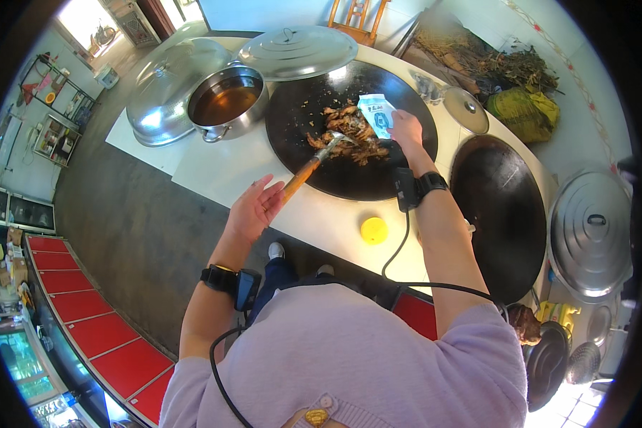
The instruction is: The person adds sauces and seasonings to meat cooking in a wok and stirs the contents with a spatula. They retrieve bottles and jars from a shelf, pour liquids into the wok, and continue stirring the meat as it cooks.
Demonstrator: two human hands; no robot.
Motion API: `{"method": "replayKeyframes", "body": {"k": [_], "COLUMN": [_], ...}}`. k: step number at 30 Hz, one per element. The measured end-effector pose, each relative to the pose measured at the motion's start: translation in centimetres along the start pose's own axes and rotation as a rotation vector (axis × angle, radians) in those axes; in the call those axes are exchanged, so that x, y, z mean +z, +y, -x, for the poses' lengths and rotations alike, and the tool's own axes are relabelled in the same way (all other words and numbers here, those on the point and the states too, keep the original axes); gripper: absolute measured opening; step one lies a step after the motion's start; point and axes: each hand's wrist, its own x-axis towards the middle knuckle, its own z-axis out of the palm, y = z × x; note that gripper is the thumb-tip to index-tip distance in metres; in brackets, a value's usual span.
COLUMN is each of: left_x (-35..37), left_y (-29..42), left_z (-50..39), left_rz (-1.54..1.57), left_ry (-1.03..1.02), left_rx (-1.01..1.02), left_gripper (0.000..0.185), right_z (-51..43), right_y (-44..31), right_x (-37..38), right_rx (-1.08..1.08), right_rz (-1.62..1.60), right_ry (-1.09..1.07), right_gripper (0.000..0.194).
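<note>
In the head view my right hand [406, 130] grips a white and pale blue packet [377, 115] bearing writing, held over a large black wok [348, 179]. Below the packet lies a heap of browned, cooked pieces, apparently meat [349, 122]. A spatula with a wooden handle [303, 179] slants across the wok's near rim, its metal head among the pieces. My left hand [254, 207] is palm up, fingers apart, with the fingertips at the handle's near end; the palm is bare.
A steel pot of brown liquid [228, 101] stands left of the wok, beside a domed lid [174, 88]. Behind is a flat metal lid [298, 51]. A yellow round lid [374, 230] sits on the pale counter [321, 211]. To the right is a second wok [497, 219].
</note>
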Motion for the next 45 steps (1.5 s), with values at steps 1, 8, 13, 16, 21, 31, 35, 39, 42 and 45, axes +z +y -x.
{"method": "replayKeyframes", "body": {"k": [1,8,13,16,21,31,35,39,42,45], "left_x": [-0.2,-0.8,-1.5,-3.4,-11.0,-30.2,-32.3,-32.2,-30.0,-26.9], "left_y": [0.3,4.0,9.9,12.9,17.7,27.7,25.7,24.9,26.0,27.4], "left_z": [0.1,-0.3,-1.3,-2.1,-3.5,-12.8,-18.9,-20.9,-19.7,-16.4], "left_rz": [-0.007,-0.275,-0.696,-0.887,-1.124,-1.004,-0.971,-1.434,-1.592,-0.932], "left_ry": [0.017,-0.034,-0.080,-0.079,0.062,0.438,0.401,0.178,0.149,-0.117], "left_rx": [-0.004,0.118,0.303,0.462,0.521,0.628,0.474,0.311,0.451,0.095], "left_gripper": [0.040,0.041,0.048,0.044,0.028,0.020,0.028,0.040,0.044,0.042], "right_z": [0.6,6.4,10.3,12.8,16.4,21.4,22.4,21.1,19.4,17.3], "right_y": [-0.3,-3.5,-8.4,-12.3,-18.0,-12.7,-9.7,-8.6,-10.6,-13.9], "right_x": [-0.2,-0.3,6.3,12.3,22.5,17.1,16.3,17.4,16.5,12.7], "right_rx": [0.057,-0.054,-0.037,-0.001,0.070,-0.642,-0.667,-0.649,-0.629,-0.317], "right_rz": [-0.137,-0.930,-0.990,-0.897,-0.777,0.735,0.929,1.099,1.072,0.324], "right_ry": [-0.030,-0.346,-0.635,-0.747,-0.839,-0.336,-0.425,-0.439,-0.322,-0.172], "right_gripper": [0.031,0.036,0.030,0.034,0.039,0.046,0.044,0.023,0.014,0.012]}}
